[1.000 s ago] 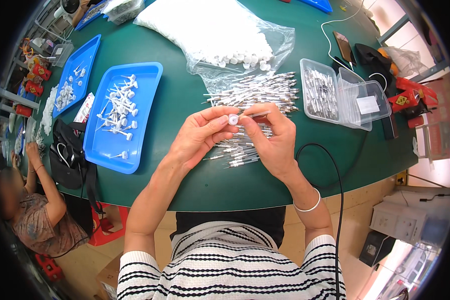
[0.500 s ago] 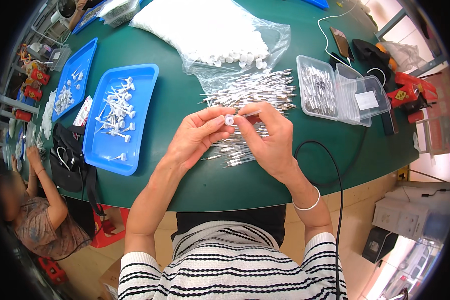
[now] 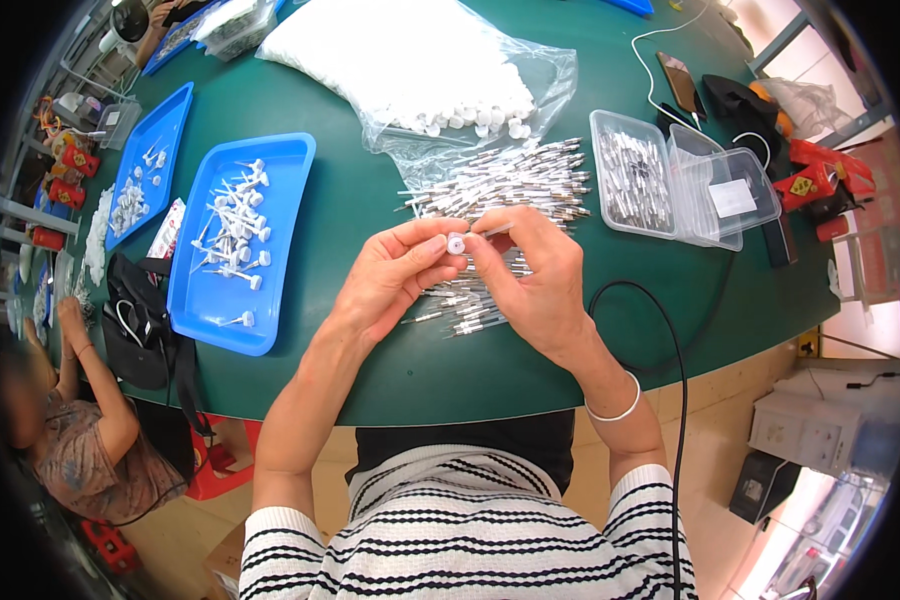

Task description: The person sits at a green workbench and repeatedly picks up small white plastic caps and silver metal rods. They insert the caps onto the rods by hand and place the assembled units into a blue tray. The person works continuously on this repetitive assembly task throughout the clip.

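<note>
Between the fingertips of my left hand is a small round white plastic cap, its face turned up. My right hand pinches a thin metal-and-white rod between thumb and forefinger, right beside the cap. Whether the rod's tip sits in the cap is hidden by my fingers. Under and beyond both hands lies a loose pile of similar thin rods. To the left, a blue tray holds several caps joined to rods.
A large clear bag of white caps lies beyond the pile. On the right are a clear box of rods, its lid, a phone and a black cable. Another person works at the left, near a black bag.
Both hands stay nearly in place, with the cap and rod still held close together. The view has shifted very slightly.
</note>
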Available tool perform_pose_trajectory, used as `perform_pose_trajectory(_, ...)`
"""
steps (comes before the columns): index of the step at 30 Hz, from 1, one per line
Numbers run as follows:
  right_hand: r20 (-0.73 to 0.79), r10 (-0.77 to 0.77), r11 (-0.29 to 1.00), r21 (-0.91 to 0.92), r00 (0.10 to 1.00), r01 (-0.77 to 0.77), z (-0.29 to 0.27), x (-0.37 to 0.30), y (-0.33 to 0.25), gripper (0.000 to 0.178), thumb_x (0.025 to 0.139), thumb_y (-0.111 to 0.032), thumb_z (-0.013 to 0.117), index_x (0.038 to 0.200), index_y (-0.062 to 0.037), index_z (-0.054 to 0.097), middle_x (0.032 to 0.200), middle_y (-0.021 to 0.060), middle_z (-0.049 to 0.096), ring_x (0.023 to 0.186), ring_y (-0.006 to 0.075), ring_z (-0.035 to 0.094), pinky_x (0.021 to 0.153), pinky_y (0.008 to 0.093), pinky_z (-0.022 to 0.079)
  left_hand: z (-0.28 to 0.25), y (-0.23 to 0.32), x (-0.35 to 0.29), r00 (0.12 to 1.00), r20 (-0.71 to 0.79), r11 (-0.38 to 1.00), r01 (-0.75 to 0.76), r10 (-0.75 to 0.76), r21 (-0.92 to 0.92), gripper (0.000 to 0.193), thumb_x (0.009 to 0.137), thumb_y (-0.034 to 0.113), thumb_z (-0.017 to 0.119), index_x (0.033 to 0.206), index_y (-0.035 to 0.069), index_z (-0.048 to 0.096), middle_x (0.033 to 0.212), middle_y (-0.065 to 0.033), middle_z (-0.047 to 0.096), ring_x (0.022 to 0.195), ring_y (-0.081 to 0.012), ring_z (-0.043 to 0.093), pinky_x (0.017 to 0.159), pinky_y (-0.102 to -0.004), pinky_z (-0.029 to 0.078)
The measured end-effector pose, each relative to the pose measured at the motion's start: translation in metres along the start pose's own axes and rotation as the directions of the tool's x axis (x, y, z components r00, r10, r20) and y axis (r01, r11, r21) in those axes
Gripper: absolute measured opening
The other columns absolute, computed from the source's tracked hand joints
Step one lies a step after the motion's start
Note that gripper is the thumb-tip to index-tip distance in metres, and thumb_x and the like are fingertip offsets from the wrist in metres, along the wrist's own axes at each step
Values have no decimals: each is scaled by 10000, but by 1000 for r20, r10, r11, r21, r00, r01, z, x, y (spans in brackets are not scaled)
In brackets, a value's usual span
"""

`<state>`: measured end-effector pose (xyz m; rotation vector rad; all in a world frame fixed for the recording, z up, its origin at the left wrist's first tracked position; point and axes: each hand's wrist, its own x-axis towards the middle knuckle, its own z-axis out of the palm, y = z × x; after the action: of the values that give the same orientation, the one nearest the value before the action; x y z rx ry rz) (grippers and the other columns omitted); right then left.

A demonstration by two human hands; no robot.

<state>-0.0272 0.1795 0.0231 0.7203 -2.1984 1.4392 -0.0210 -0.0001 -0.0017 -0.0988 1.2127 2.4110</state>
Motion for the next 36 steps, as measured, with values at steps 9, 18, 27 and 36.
perform_pose_trajectory(9, 39, -5, 1000, -9, 999, 6, -2, 1, 2, 97, 789, -40, 679, 862, -35, 616, 751, 88, 618, 694, 253, 610, 603, 352, 479, 2, -2, -1, 997, -16, 992, -67, 69, 104, 231, 921, 89, 588, 1124, -13, 630, 976, -79, 671, 841, -119, 657, 795, -245, 551)
perform_pose_trajectory(18, 116, -2, 1000, -31, 993, 6, -9, 4, 2, 98, 793, -40, 665, 881, -44, 623, 785, 88, 634, 714, 258, 622, 616, 353, 486, 4, -1, -2, 998, -30, 987, -53, 58, 149, 232, 921, 100, 591, 1120, -12, 636, 981, -82, 672, 837, -119, 656, 792, -246, 551)
perform_pose_trajectory(27, 148, -30, 998, -51, 988, 38, -12, 5, 3, 126, 789, -40, 669, 909, -47, 632, 809, 88, 647, 731, 253, 632, 624, 345, 497, 4, -1, -1, 997, -33, 985, -57, 63, 165, 234, 915, 107, 604, 1115, -9, 640, 982, -84, 674, 836, -118, 659, 789, -236, 549)
perform_pose_trajectory(36, 134, -7, 999, -35, 991, 12, -11, 3, 4, 124, 784, -39, 678, 900, -47, 635, 810, 86, 649, 732, 249, 633, 626, 341, 498, 4, 0, -2, 998, -49, 991, -35, 42, 129, 236, 908, 103, 614, 1115, -8, 640, 977, -88, 677, 845, -118, 662, 787, -227, 548)
